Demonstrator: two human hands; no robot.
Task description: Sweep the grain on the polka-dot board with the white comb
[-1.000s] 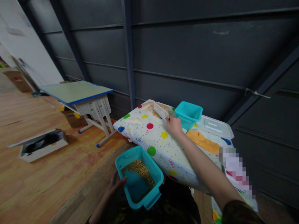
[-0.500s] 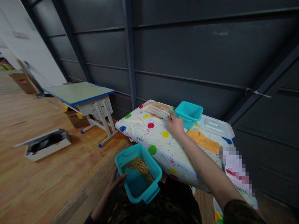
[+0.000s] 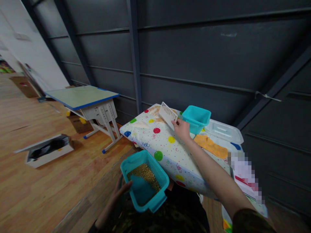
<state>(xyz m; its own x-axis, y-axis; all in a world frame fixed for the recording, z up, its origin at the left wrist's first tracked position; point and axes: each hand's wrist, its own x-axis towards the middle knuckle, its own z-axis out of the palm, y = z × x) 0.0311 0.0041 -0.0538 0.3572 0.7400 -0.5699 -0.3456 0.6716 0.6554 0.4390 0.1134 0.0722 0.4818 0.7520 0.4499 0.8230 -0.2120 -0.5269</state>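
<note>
My left hand (image 3: pixel 122 191) grips the near-left rim of a teal plastic container (image 3: pixel 161 168), thumb over the edge. Soybeans (image 3: pixel 145 173) are heaped along its far and right side, with part of the bottom bare. In my right hand (image 3: pixel 181 127) is a white slotted plastic tray (image 3: pixel 167 115), held by its near end and tilted up over the table. Beyond and beneath it, more small tan grains (image 3: pixel 155 111) lie spread on the patterned tablecloth (image 3: pixel 148 137). A second teal container (image 3: pixel 197 116) stands just beyond my right hand.
A clear lid (image 3: pixel 224 131) and an orange cloth (image 3: pixel 211 146) lie on the table's right part. A dark panelled wall (image 3: pixel 194 58) rises behind. To the left stand a desk (image 3: pixel 82 95) and an open white box (image 3: pixel 51 150) on the floor.
My right hand has turned the white tray from low and nearly edge-on to tilted up, so its slotted side shows. My left hand and its container have barely moved.
</note>
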